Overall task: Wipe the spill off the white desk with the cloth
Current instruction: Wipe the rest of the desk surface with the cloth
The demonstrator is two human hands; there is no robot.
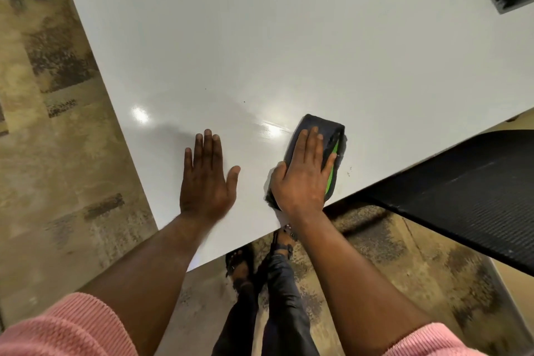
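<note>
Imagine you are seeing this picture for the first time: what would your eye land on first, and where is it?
First, the two bare hands near the white desk's front edge: the left hand lies flat on it, the right hand presses a folded dark cloth with a green stripe. Next, a glossy wet streak just left of the cloth, and a black ribbed chair part at right.

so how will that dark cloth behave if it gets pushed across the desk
The cloth is folded into a soft pad, so it is probably floppy and light. Under the flat right hand it should glide easily on the glossy desk, though a loose fold might bunch.
</note>
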